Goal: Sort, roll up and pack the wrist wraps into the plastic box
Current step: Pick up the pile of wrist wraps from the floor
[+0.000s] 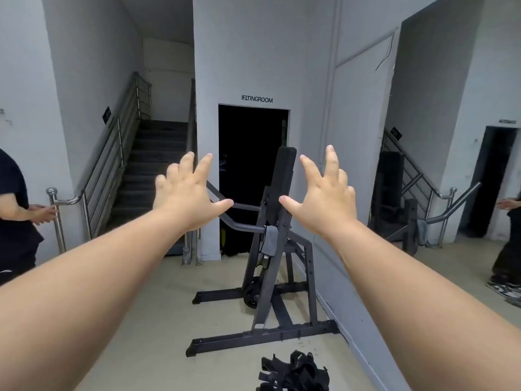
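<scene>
— Black fabric wrist wraps are heaped on the floor near the foot of the rack. Soft, light, floppy handling is expected; one strap end should be pinched.
— No long axis can be told from the tangle. Left hand and right hand are held high, fingers spread, nothing grasped.

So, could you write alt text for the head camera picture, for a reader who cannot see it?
The left hand and right hand stretch forward, bare, fingers spread, holding nothing. A pile of black wrist wraps lies on the floor below, near a black exercise bench; stairs rise behind.
</scene>
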